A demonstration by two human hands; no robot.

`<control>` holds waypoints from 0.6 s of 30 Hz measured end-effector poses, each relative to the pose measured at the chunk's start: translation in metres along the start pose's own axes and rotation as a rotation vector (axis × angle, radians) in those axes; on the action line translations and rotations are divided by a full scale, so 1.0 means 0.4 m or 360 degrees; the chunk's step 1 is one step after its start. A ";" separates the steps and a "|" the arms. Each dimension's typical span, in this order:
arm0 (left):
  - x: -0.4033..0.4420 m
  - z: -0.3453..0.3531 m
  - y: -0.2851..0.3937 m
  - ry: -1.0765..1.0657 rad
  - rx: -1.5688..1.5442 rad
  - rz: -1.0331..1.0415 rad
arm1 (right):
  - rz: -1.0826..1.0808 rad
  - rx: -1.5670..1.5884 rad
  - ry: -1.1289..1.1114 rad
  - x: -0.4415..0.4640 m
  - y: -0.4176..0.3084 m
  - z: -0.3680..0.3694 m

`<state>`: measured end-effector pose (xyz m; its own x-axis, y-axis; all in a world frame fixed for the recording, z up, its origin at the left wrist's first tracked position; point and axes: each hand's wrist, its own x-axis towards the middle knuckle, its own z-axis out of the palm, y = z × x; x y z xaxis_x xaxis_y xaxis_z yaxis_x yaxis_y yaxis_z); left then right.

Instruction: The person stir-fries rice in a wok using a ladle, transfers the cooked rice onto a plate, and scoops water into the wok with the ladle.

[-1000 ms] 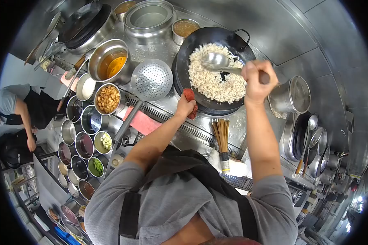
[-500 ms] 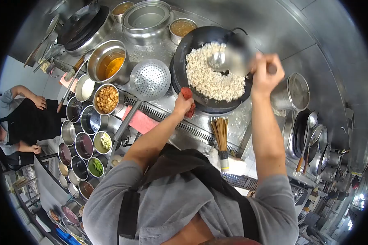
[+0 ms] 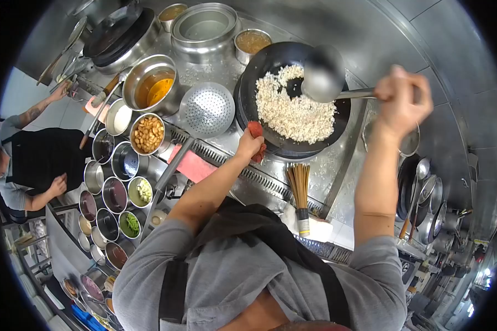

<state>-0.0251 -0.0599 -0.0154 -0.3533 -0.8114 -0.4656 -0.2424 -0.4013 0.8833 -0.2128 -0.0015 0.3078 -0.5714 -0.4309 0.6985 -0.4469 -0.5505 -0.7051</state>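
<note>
- Wok (image 3: 270, 58): black, round, on the steel range; rice (image 3: 295, 118) lies in a broad curve across its bottom and near side, with dark metal bare near the centre.
- Left hand (image 3: 250, 145): closed at the near left rim of the wok, fingers and thumb pinching a folded red cloth (image 3: 255, 130) against it.
- Right hand (image 3: 404, 103): fingers curled about the handle end of a ladle (image 3: 322, 74), beyond the right rim of the wok.
- Ladle: bowl blurred, over the right part of the wok; whether it touches the rice cannot be told.
- Perforated skimmer (image 3: 207, 109): flat, left of the wok, its long handle slanting toward the wearer.
- Pink cloth (image 3: 189, 165): spread beneath the skimmer handle, beside a slotted drain (image 3: 268, 186).
- Bamboo brush (image 3: 299, 193): near side of the wok, bristles directed toward it.
- Steel pot (image 3: 131, 91): left of the skimmer, containing orange liquid (image 3: 159, 91).
- Ingredient containers: arranged at left; one holds browned cubes (image 3: 148, 132), one a white substance (image 3: 119, 118), another cut greens (image 3: 131, 223).
- Steel bowl (image 3: 253, 43): behind the wok, beside a wide metal pot (image 3: 204, 41).
- Co-worker (image 3: 47, 160): at far left, black apron, one arm extended toward the cookware.
</note>
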 end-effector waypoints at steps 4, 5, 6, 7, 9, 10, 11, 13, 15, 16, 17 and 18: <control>0.081 0.008 -0.130 0.0079 0.0131 0.0135 | -0.0033 0.0320 -0.0126 -0.040 -0.016 -0.069; 0.071 0.010 -0.112 0.0081 0.0116 0.0124 | -0.0291 -0.0251 0.0058 -0.097 0.095 -0.060; 0.046 0.010 -0.088 0.0068 0.0119 0.0128 | 0.0080 -0.0050 0.0013 -0.157 0.194 -0.082; 0.025 0.008 -0.055 0.0067 0.0117 0.0121 | 0.0105 -0.0068 -0.0097 -0.159 0.187 -0.056; -0.005 -0.003 -0.051 0.0062 0.0142 0.0095 | 0.0091 -0.0168 -0.0068 -0.117 0.161 -0.011; 0.008 -0.002 -0.048 -0.0010 0.0039 -0.0027 | 0.0106 -0.0081 -0.0017 -0.097 0.116 0.006; 0.025 0.000 -0.039 -0.0076 -0.0075 -0.0145 | 0.0117 0.0011 0.0021 -0.073 0.068 0.022; 0.010 -0.004 -0.041 0.0011 0.0098 0.0002 | -0.0054 0.0360 -0.0101 -0.057 0.015 0.026; 0.048 0.006 -0.085 0.0137 0.0254 0.0223 | -0.0093 0.0482 -0.0203 -0.079 0.036 0.023; 0.039 0.005 -0.067 0.0141 0.0243 0.0225 | -0.0051 0.0183 -0.0190 -0.115 0.134 0.016; 0.016 0.001 -0.036 0.0085 0.0135 0.0120 | -0.0008 -0.0119 -0.0172 -0.144 0.220 0.010; 0.002 -0.003 -0.019 0.0031 0.0028 0.0016 | 0.0148 -0.0045 -0.0069 -0.144 0.211 0.022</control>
<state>-0.0225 -0.0579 -0.0222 -0.3380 -0.8236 -0.4555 -0.2550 -0.3857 0.8867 -0.2114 -0.0293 0.2089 -0.5810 -0.5100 0.6342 -0.4131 -0.4867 -0.7698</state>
